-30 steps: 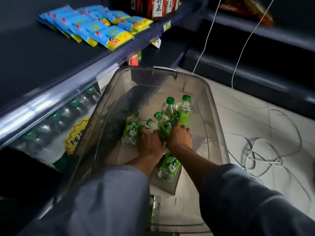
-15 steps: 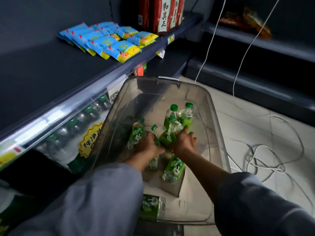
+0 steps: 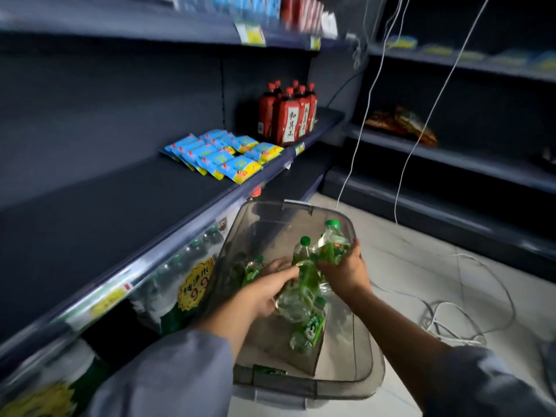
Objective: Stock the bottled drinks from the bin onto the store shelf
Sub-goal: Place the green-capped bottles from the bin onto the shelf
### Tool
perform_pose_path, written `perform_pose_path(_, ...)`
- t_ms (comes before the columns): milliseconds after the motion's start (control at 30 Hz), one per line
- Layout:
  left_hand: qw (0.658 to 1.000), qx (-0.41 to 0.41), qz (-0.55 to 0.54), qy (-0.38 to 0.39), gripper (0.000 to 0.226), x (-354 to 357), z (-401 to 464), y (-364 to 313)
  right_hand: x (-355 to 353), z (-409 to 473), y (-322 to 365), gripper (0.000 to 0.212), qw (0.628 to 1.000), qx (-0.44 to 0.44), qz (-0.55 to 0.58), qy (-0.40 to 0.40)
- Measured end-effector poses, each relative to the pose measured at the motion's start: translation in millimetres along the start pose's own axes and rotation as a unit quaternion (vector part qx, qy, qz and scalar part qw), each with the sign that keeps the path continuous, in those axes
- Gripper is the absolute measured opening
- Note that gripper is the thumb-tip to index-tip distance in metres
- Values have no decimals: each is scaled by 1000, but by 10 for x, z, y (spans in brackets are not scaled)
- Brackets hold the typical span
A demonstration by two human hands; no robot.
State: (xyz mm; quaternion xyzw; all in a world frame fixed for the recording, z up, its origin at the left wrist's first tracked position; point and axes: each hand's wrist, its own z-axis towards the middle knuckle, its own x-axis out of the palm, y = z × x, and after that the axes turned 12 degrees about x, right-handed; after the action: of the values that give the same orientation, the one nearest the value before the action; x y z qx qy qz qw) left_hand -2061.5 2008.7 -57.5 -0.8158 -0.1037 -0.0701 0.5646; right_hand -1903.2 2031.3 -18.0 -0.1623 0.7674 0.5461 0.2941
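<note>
Both your hands grasp green-capped bottles (image 3: 304, 266) above the bin (image 3: 365, 350): left hand (image 3: 267, 291) low, right hand (image 3: 346, 270) higher

White "和其正" on the red bottles' (image 3: 288, 115) labels; "9.9" on a yellow starburst tag (image 3: 195, 285).

floor (image 3: 421, 266): pale tile | shelving (image 3: 451, 164): dark | light: dim

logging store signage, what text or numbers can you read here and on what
"和其正": vertical white label on the red bottles on the shelf.
"纯净水" and "9.9": yellow starburst price sign on the lower shelf.
Green bottle labels, blue snack packets and shelf-edge tags: too blurred to read.
</note>
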Motion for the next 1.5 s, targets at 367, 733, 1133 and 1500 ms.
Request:
perform_pose_path(367,994,85,6,-74,98,-13,-728,63,-17,-938,152,89,984,23,176,24)
perform_pose_path(733,813,388,374,-222,78,-153,-1338,-702,-11,-1271,557,105,981,-117,155,-12)
perform_pose_path(1133,632,318,625,-331,98,-1403,-2396,-1083,832,-2224,1214,67,946,-276,164,41)
perform_pose_path(1500,632,212,595,-449,53,-2613,-3145,-1251,1958,-3088,1814,83,908,-354,159,157)
